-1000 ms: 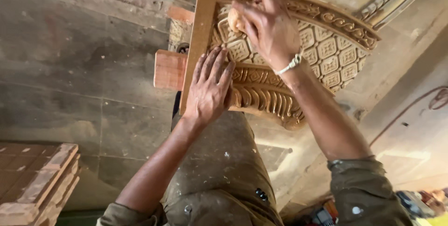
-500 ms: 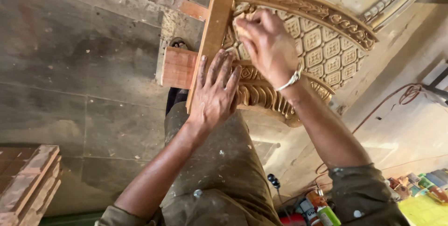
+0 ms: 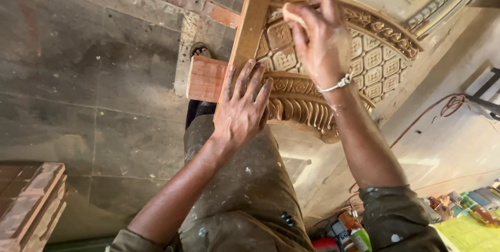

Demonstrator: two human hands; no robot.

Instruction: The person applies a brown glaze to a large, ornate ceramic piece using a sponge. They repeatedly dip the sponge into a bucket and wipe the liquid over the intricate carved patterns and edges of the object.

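Head view, looking down: nearest, at six o'clock, are the person's dust-flecked trousers (image 3: 245, 194) and rolled sleeves, with a stack of reddish wood blocks (image 3: 28, 205) at eight o'clock and a clutter of bottles and cans (image 3: 349, 234) at five o'clock. Above the knee, the left hand (image 3: 242, 109) lies flat and released, fingers spread, pressing on the plain wooden rail (image 3: 250, 28) and touching the edge of the carved wooden panel (image 3: 375, 59), which sits from the centre out toward one o'clock. Farther up, the right hand (image 3: 320, 38), a pale bracelet at its wrist, is clenched around a small light-coloured pad (image 3: 292, 15), likely an abrasive or cloth, held against the lattice carving near twelve o'clock. The panel looks stiff, fairly heavy and rigid as a whole, yet its raised scrolls and fluted border seem thin enough to chip, so I would judge the plain rail and the square block (image 3: 205, 79) at nine o'clock of the left hand the safer places to take hold, not the relief. Beyond, the stone floor (image 3: 94, 75) spreads toward ten o'clock, and a reddish cable (image 3: 448, 109) loops at three o'clock.
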